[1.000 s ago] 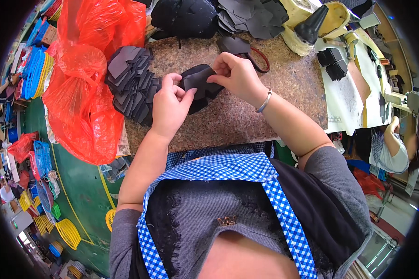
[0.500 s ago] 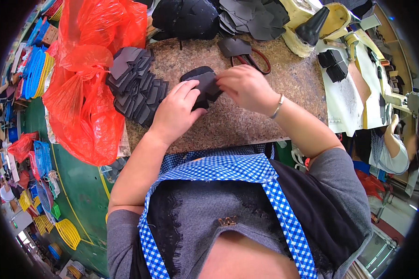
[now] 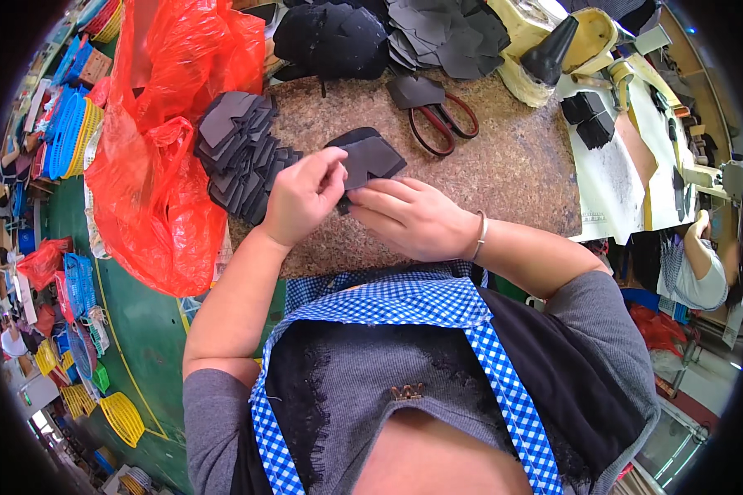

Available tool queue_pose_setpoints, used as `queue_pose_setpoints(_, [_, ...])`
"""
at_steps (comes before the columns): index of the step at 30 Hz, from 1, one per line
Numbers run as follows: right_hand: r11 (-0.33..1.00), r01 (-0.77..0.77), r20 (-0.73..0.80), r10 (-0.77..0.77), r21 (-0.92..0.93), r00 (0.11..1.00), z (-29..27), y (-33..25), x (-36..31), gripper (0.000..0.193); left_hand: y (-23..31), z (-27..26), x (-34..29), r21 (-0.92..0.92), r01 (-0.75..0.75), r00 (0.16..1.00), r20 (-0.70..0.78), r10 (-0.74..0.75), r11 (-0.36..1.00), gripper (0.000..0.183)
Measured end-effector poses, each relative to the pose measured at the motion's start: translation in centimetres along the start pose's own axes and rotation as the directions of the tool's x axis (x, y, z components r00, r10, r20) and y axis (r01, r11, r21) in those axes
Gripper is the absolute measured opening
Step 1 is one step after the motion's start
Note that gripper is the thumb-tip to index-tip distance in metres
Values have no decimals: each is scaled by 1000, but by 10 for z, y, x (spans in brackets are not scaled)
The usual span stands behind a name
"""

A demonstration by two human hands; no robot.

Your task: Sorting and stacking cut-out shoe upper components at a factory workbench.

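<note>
A dark grey, notched flat piece (image 3: 375, 158) lies over a rounded black piece (image 3: 354, 134) on the speckled tabletop. My left hand (image 3: 304, 196) is closed in a pinch at the grey piece's left edge; its fingertips partly hide what they grip. From the right, my right hand (image 3: 417, 216) has its fingers together on the lower edge of the same piece, with the thumb hidden beneath. Left of my hands lies a pile of similar dark grey pieces (image 3: 243, 157). Scissors with dark red-lined handles (image 3: 434, 124) rest beyond my right hand, their blades under another grey piece (image 3: 415, 91).
A red plastic bag (image 3: 161, 190) hangs over the table's left side. Stacks of black pieces (image 3: 330, 41) and grey pieces (image 3: 450, 37) stand at the back. A cream machine with a black cone (image 3: 551, 51) is at the back right, near a small black bundle (image 3: 588, 120).
My right hand has moved down and nearer, from the grey piece's upper right corner to its lower edge. My left hand has shifted slightly left, its fingers now curled into a pinch.
</note>
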State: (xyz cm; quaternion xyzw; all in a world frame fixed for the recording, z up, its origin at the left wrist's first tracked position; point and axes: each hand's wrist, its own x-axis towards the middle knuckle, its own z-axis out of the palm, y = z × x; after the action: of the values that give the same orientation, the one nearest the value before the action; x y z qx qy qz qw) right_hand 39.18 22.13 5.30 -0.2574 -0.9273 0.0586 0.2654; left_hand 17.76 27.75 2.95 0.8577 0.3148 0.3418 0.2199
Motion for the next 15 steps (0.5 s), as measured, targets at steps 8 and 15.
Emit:
queue_pose_setpoints(8, [959, -230, -16, 236, 163, 972, 17, 19, -7, 28, 8, -16, 11, 123, 44, 968, 239, -72, 991, 36])
queue_pose_setpoints(15, [991, -43, -126, 59, 128, 990, 3, 13, -9, 29, 0, -6, 3, 201, -189, 977, 139, 163, 961, 19])
